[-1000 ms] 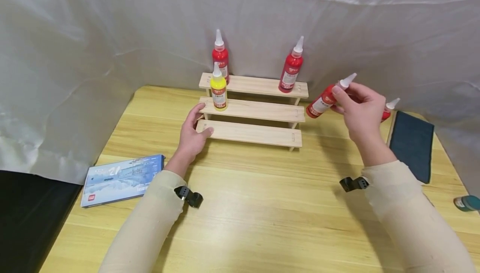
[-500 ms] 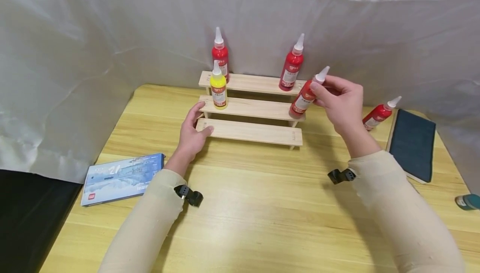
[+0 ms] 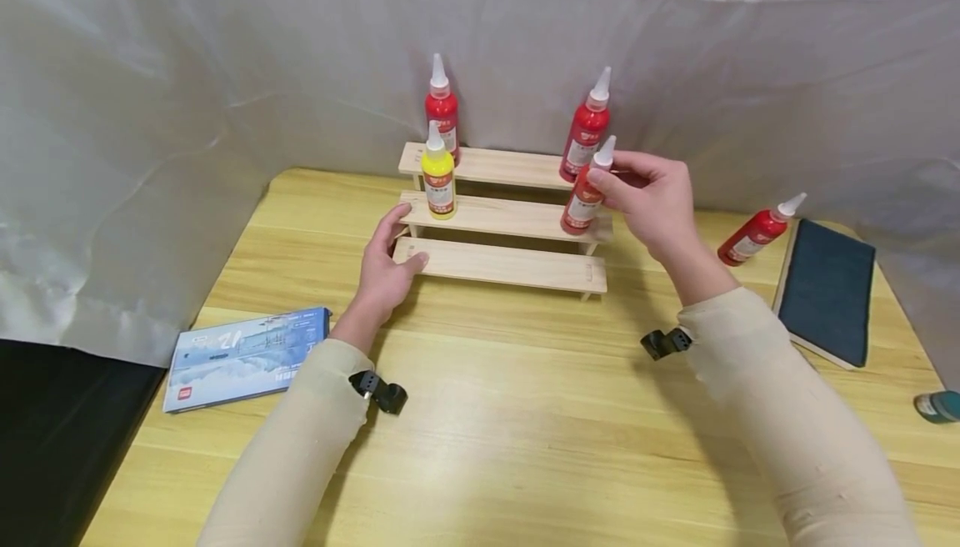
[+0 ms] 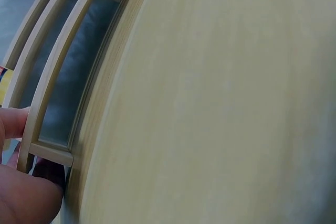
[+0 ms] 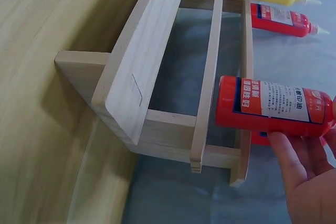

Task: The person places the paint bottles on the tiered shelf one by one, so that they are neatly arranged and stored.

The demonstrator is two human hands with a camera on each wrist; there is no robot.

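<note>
My right hand pinches a red squeeze bottle near its white pointed cap. The bottle stands nearly upright at the right end of the middle shelf, its base right at the board in the right wrist view. With thumb and fingers, my left hand grips the left end of the three-tier wooden rack. A yellow squeeze bottle stands on the middle shelf's left end. Behind it, on the top shelf, is a red bottle; another red bottle occupies the top shelf's right end.
One more red bottle leans beside a dark notebook on the right of the wooden table. A small teal jar sits at the far right. To the left lies a flat blue box. Grey fabric hangs behind the rack.
My right hand has carried its red bottle leftward from beside the rack to the middle shelf's right end, tipping it more upright. The left hand has stayed at the rack.
</note>
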